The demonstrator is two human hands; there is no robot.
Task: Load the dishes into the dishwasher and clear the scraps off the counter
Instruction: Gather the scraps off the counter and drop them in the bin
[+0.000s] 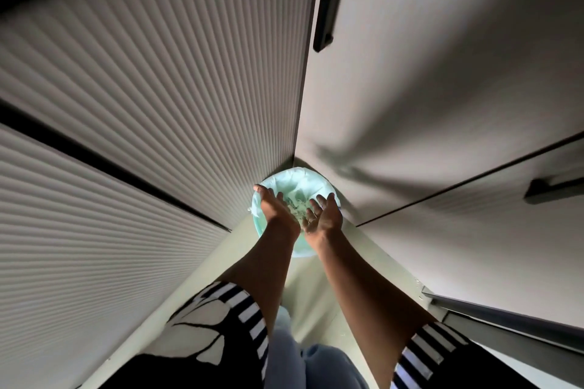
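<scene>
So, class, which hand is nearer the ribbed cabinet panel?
Left. The left hand is over the bin rim beside the ribbed panel; the right hand is over the bin's other side, away from it.

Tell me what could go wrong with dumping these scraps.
1. The scraps are loose between the left hand and right hand; some may miss the bin and hit the floor.
2. Bits clinging to the right palm may get carried back.
3. The bag liner looks loosely draped on the left; it might slip in.
</scene>
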